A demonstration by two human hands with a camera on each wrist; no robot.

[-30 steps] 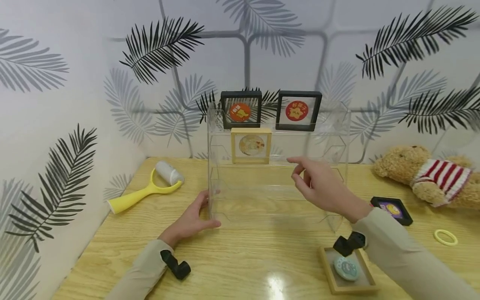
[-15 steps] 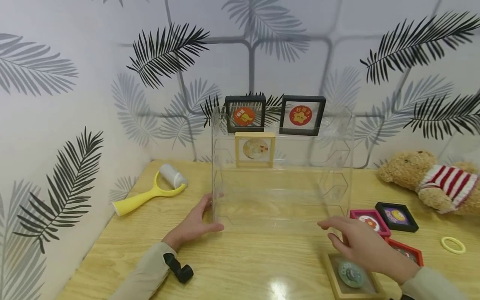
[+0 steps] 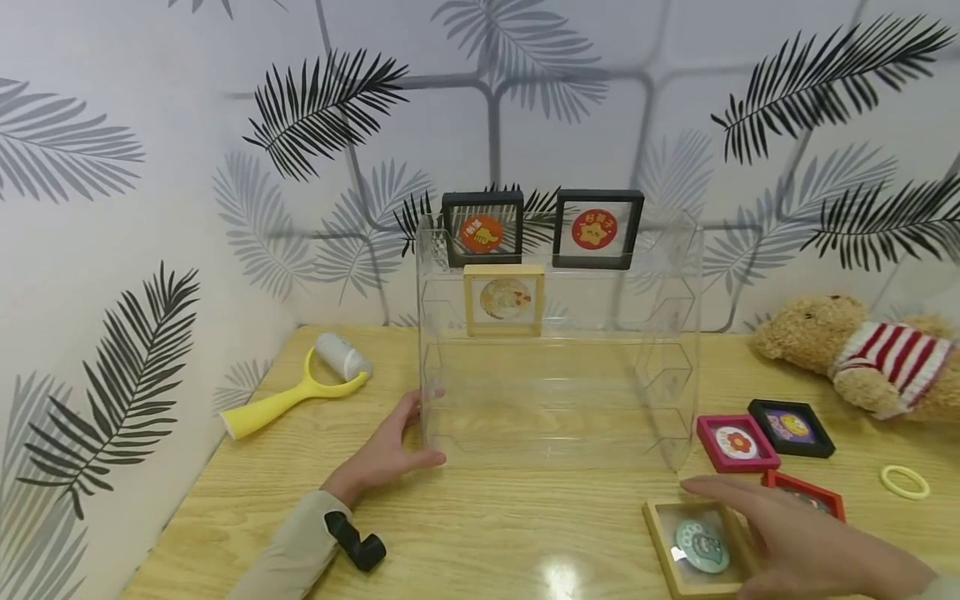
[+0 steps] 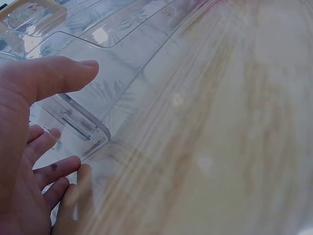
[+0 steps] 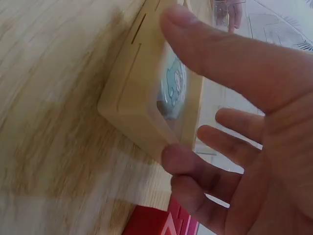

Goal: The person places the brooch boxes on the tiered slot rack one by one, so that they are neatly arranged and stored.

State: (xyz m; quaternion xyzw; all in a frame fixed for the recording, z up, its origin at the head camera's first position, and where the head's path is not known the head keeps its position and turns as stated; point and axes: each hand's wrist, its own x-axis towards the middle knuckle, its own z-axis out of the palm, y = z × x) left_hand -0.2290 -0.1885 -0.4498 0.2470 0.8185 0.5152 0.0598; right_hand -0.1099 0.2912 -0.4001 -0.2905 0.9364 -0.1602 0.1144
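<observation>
Frames: seven in all; right hand (image 3: 813,546) open-fingered, touching one wooden frame (image 3: 693,546).
Shelf (image 3: 558,333): one; left hand (image 3: 382,454) braces it, fingers straight.

On my feed: yellow lint roller (image 3: 296,393) lies at the tabletop's (image 3: 487,533) left rear, near the leaf-print wall (image 3: 112,192). Teddy bear (image 3: 862,354) in a red-striped top lies far right. Pink frame (image 3: 737,442), black frame (image 3: 791,427) and red frame (image 3: 813,496) sit close together on the right; a pale yellow ring (image 3: 908,481) lies beyond them.
</observation>
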